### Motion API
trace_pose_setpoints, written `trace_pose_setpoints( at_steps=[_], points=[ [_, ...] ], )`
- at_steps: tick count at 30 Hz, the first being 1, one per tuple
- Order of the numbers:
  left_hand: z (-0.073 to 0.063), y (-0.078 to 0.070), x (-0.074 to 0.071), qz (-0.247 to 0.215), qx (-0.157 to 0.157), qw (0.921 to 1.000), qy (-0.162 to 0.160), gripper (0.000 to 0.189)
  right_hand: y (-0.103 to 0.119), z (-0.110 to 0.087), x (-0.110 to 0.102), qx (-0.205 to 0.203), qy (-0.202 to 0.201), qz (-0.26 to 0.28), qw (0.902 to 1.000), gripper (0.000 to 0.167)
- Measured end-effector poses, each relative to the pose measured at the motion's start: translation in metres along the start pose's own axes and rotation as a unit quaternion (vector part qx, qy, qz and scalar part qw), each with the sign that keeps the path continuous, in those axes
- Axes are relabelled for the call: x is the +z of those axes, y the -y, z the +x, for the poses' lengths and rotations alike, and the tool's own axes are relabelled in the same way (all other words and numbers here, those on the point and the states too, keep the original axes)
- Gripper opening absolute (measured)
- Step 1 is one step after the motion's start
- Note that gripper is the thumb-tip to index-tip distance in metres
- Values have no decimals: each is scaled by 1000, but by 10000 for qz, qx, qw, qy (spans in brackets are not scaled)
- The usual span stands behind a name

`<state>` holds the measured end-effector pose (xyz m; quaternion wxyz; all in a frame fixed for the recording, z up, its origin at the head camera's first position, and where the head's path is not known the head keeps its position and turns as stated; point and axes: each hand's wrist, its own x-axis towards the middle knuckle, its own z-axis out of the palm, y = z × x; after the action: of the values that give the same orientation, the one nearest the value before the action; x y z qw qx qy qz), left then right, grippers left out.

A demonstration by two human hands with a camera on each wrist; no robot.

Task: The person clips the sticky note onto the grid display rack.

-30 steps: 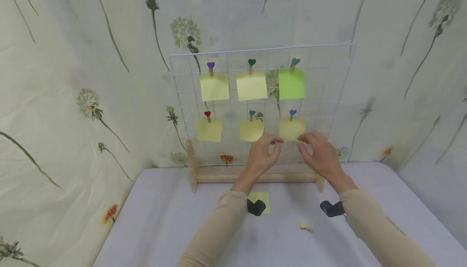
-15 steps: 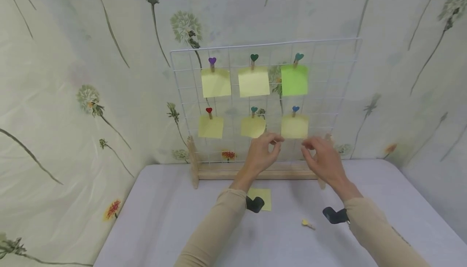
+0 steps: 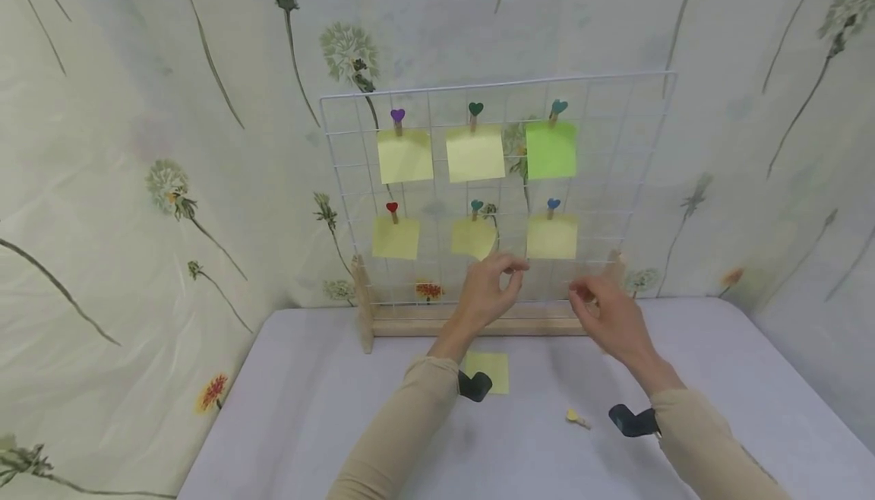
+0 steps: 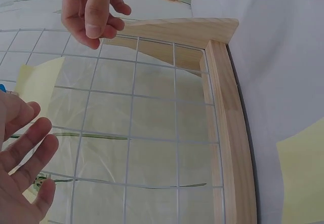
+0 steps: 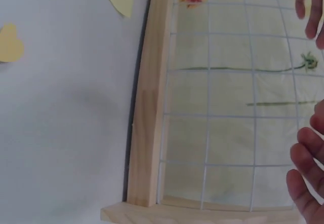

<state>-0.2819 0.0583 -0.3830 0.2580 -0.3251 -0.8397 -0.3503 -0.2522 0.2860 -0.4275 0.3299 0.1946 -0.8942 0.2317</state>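
A white wire grid (image 3: 601, 181) in a wooden stand (image 3: 410, 327) bears two rows of sticky notes, each under a small heart-topped clothespin. At the lower right hangs a pale yellow sticky note (image 3: 552, 238) under a clothespin with a blue heart (image 3: 553, 204). My left hand (image 3: 488, 291) is just by that note's lower left corner, its fingers loosely bent; whether the fingertips touch the paper I cannot tell. Apart from the note, lower and to the right, my right hand (image 3: 611, 314) hovers before the grid with relaxed fingers and nothing in them.
On the white table (image 3: 533, 454) lie a yellow sticky note (image 3: 497, 372), partly behind the left wrist camera, and a clothespin with a yellow heart (image 3: 577, 419). A bright green note (image 3: 551, 150) hangs in the top row. Flowered cloth (image 3: 225, 181) surrounds the table.
My right hand has come away from the lower right note's corner, moving down and to the right. My left hand has barely moved. The view shifted slightly.
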Motion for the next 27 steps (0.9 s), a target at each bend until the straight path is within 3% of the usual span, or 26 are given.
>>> trace_pose_setpoints(
  at_steps=[8,14,27],
  points=[
    [-3,3,-1,62,-62,9999,117,18,2,-7,0,111,37,67,9999,13],
    [-9,8,-2,166,-350,9990,202,18,5,-16,1,-8,-20,158,9999,13],
    [-19,11,1,138,-420,9985,325,19,5,-47,7,406,147,340,9985,13]
  ],
)
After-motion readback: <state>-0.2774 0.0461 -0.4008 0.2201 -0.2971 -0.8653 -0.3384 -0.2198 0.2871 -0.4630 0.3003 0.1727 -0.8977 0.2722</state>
